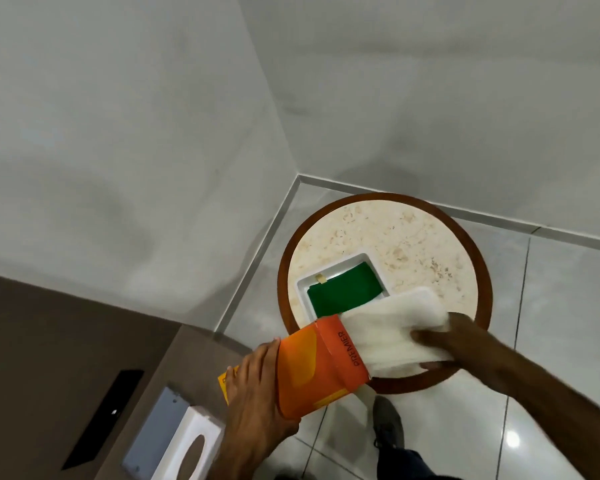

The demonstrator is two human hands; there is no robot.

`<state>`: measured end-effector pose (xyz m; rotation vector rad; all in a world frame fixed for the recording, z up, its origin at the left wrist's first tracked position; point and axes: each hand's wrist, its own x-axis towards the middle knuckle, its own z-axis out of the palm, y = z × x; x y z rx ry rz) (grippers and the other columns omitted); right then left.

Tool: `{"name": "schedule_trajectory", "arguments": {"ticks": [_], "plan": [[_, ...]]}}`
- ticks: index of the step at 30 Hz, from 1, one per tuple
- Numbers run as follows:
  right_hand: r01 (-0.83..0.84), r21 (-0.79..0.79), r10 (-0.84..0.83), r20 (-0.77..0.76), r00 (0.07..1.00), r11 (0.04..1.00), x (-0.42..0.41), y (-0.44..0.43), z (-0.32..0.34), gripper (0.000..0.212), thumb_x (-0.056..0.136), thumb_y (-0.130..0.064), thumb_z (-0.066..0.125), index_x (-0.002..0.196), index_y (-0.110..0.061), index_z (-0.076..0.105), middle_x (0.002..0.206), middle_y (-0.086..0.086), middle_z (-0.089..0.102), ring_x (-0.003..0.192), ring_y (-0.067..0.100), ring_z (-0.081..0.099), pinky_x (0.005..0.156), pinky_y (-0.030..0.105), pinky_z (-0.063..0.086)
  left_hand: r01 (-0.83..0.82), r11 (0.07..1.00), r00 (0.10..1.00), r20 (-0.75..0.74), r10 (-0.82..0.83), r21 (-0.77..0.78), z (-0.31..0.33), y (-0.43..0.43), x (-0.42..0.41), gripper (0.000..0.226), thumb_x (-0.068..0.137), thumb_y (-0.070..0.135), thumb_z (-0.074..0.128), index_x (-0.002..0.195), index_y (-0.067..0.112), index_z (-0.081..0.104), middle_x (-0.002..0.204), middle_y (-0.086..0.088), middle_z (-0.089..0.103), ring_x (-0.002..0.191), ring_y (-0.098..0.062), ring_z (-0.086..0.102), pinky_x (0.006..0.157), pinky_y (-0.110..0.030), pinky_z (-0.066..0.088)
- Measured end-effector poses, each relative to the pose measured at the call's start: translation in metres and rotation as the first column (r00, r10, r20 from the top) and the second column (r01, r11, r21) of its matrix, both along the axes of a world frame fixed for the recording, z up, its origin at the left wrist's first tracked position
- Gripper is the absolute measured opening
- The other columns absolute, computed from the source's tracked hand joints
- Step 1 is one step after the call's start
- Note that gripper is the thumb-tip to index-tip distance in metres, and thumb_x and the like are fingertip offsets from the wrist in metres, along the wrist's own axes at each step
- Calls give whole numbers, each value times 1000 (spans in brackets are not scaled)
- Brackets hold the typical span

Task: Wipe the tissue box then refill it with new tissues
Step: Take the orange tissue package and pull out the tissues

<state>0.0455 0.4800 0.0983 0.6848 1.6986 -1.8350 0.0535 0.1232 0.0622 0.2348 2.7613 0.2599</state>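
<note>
A: Item, round table [388,230], centre right of frame?
B: Set in the wall corner; bare marble at its upper half, white tray [329,271] with green cloth [343,289] at its lower left.
A: Orange tissue carton [312,362]?
B: Lower centre, left hand [253,382] clasped round its closed end.
A: Tissue stack [392,330]?
B: Half out of the carton mouth, right hand [461,344] gripping it, partly covering the tray.
A: White tissue box [187,445]?
B: Bottom left, cut off.

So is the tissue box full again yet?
Not yet. The white box base lies open on the round table, holding only a green pad, and its white lid sits aside. Whether it was wiped can't be told. The left hand grips the orange tissue pack while the right hand pulls out the tissue stack. Left: loading and closing.
</note>
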Motion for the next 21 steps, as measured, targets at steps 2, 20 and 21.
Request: {"name": "schedule_trajectory", "arguments": {"ticks": [2,20,21], "plan": [[147,-20,-147,4,989,989,-3,35,-8,97,37,-38,98,124,-14,61,113,11,72,101,34,71,67,41,62,12,1000,999,42,-12,-8,-18,14,-21,136,40,57,81,154,33,10,151,1,43,135,-29,46,113,-61,33],[412,-158,-406,68,911,897,-40,53,-91,42,85,-7,69,125,-18,61,113,4,75,100,23,74,72,37,62,271,963,953,141,-269,4,-144,131,-96,125,65,78,68,160,23,7,163,-2,19,148,-28,21,122,-53,11],[386,-151,-377,82,922,910,-42,46,-96,41,85,-7,70,123,-19,62,113,5,75,101,25,73,75,40,62,248,968,954,165,-252,45,-147,132,-97,126,64,79,68,160,22,9,164,-2,18,150,-27,18,123,-53,7]]}}
